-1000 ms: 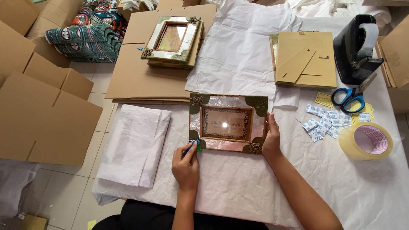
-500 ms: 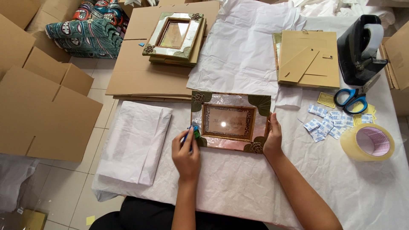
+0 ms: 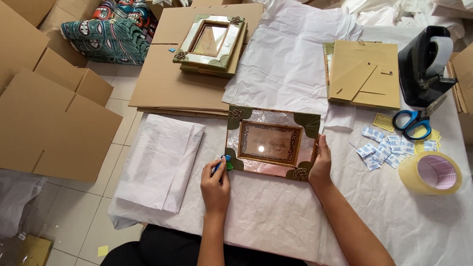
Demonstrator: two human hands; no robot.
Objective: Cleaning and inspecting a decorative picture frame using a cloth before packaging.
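**Operator A:** Starting nearest the wearer: what does the left hand (image 3: 215,183) hold?

**Operator B:** Its fingers are pinched together on a small blue object (image 3: 224,161), at the lower left corner of the picture frame (image 3: 272,143). What the object is cannot be told.

**Operator A:** And the right hand (image 3: 321,162)?

**Operator B:** Its fingers are clamped on the frame's right edge, near the lower right corner. The frame lies flat, face up, on white paper (image 3: 276,216).

**Operator A:** Adjacent items?

**Operator B:** Folded white paper (image 3: 160,160) lies left of the frame. Small sachets (image 3: 387,150), blue-handled scissors (image 3: 411,123) and a tape roll (image 3: 430,173) lie to the right.

**Operator A:** Farther back?

**Operator B:** A second frame (image 3: 211,43) rests on flat cardboard (image 3: 167,86); a backing board (image 3: 365,74) and a black tape dispenser (image 3: 424,64) stand beyond.
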